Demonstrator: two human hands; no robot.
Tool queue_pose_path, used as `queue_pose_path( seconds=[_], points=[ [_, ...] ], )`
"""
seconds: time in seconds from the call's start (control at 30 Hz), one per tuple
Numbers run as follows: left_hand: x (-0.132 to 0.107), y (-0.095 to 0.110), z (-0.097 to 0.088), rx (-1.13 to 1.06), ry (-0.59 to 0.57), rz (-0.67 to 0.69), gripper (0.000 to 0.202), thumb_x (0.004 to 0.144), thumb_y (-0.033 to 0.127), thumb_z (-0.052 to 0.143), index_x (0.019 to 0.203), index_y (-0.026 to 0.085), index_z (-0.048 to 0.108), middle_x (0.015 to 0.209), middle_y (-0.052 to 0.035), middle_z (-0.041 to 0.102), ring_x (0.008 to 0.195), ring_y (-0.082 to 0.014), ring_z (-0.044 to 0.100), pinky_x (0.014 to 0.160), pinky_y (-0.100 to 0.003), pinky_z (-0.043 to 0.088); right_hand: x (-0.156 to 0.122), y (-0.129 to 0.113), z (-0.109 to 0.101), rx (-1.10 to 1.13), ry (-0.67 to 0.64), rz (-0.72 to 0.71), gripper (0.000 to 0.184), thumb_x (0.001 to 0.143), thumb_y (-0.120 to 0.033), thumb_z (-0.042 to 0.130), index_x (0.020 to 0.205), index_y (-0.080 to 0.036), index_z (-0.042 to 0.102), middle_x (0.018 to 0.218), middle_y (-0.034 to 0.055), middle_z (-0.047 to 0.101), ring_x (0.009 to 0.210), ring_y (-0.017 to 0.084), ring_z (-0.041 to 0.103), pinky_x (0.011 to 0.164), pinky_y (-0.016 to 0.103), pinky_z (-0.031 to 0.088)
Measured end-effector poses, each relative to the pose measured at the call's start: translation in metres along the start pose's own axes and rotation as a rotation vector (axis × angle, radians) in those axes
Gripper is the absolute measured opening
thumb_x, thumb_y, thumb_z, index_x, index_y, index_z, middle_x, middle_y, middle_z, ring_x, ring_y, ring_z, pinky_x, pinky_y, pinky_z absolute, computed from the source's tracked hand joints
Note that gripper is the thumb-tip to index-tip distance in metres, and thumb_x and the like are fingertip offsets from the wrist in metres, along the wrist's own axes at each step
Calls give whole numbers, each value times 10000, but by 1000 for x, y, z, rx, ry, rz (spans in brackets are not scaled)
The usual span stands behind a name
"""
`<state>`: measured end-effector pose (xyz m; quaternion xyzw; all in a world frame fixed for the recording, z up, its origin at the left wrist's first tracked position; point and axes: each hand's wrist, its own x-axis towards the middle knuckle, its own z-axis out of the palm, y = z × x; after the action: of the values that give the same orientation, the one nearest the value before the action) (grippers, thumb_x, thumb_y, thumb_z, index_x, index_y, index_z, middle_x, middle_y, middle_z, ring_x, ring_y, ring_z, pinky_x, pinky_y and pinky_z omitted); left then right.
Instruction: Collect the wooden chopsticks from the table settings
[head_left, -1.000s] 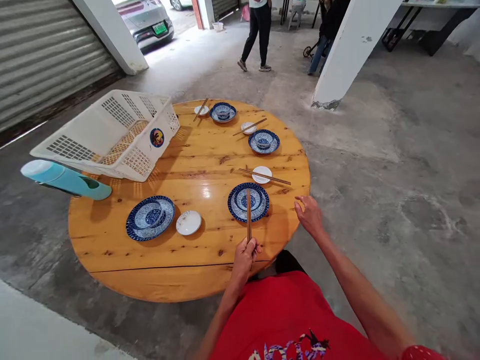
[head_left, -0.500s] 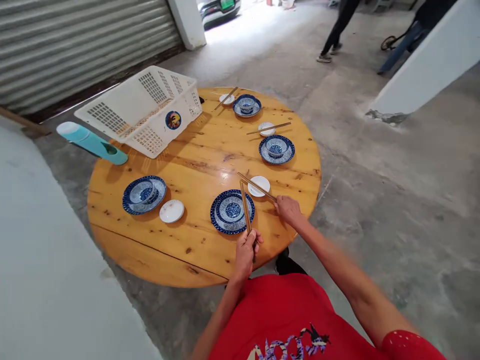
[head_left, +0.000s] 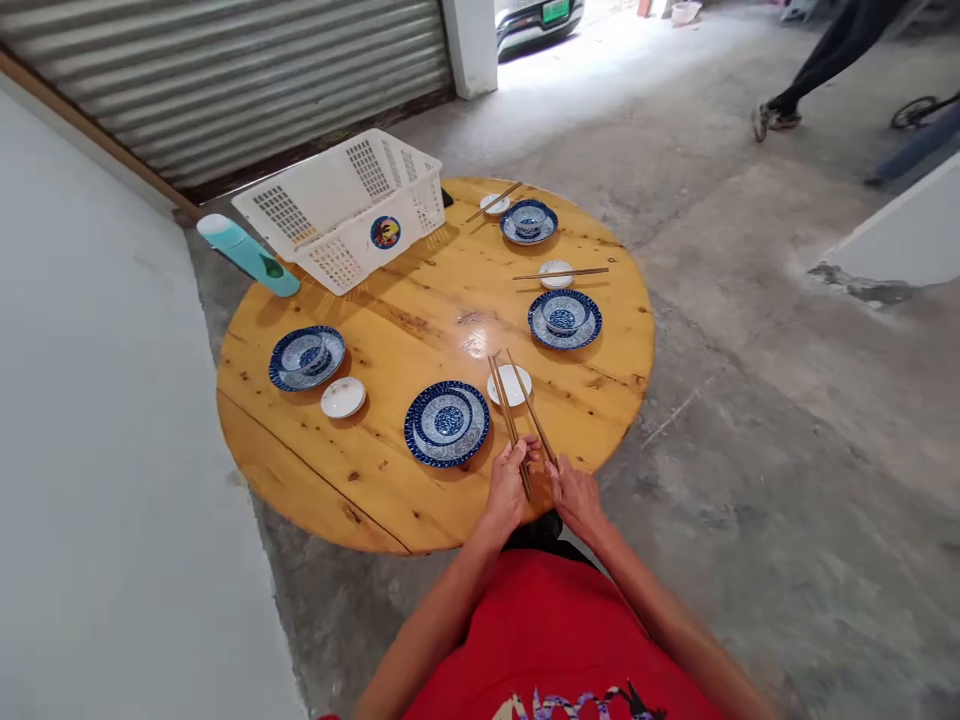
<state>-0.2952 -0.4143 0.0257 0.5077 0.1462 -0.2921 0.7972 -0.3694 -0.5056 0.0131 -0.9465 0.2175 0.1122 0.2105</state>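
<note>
Wooden chopsticks (head_left: 512,400) slant over the small white dish (head_left: 510,384), just right of the blue plate (head_left: 447,423). My left hand (head_left: 508,492) and right hand (head_left: 574,492) each pinch one at the counter (head_left: 375,480) edge, forearms converging.

table centre (head_left: 442,300): bare, passable | ahead: blue plate (head_left: 447,423), white saucer (head_left: 510,385) | far-left: basket (head_left: 346,208)

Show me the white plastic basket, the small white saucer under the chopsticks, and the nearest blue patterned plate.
White plastic lattice basket (head_left: 352,205), head view: its near side wall.
Small white saucer (head_left: 517,386), head view: bare right part beside the chopsticks.
Blue patterned round plate (head_left: 447,422), head view: its centre.
</note>
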Motion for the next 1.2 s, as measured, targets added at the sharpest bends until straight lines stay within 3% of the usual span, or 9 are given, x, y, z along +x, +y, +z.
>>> queue_pose_path(
  seconds=[0.17,0.33,0.6,0.77,0.93,1.07,1.2],
  points=[
    [-1,-17,25,-128,-127,-169,320,706,389,782,890,142,692,877,-59,708,778,-125,646,670,-201,477,-15,6,-8,6,-22,64,370,1039,-353,255,1106,-157,562,857,97,708,722,192,663,602,260,352],
    [-3,-21,33,-75,-226,-159,367,709,448,757,884,134,680,832,-70,712,788,-155,660,644,-221,463,-22,8,-8,68,32,58,403,1036,-303,202,1224,-135,517,891,99,722,742,202,678,614,273,352],
    [4,-25,38,8,-180,-103,416,718,523,730,867,143,649,715,-32,659,668,-134,614,574,-218,423,-18,14,-4,121,5,35,428,1022,-291,197,1195,-114,547,899,124,721,774,222,683,636,288,385],
    [18,-39,59,26,-161,-60,377,751,508,717,858,156,635,697,-6,629,633,-108,574,602,-212,423,-1,39,-11,173,-8,-48,439,1016,-281,194,1269,-114,512,938,130,719,765,218,682,631,290,401],
    [43,-67,118,69,-170,-57,363,744,502,718,777,163,595,652,8,594,578,-98,537,583,-219,414,23,104,-30,315,18,-122,482,1009,-320,175,1280,-98,506,890,128,717,742,228,679,634,299,413],
    [62,-93,190,105,-146,-20,390,716,520,732,741,157,591,621,10,576,562,-97,526,564,-217,401,35,185,-67,454,-9,-183,477,1003,-418,232,1208,-137,559,838,93,710,703,213,667,635,290,425],
    [76,-113,258,99,-119,63,383,743,515,717,770,150,604,627,12,574,587,-100,554,625,-228,438,34,277,-105,605,-48,-87,475,976,-508,292,1095,-176,611,682,34,667,628,190,651,618,276,450]
  ],
)
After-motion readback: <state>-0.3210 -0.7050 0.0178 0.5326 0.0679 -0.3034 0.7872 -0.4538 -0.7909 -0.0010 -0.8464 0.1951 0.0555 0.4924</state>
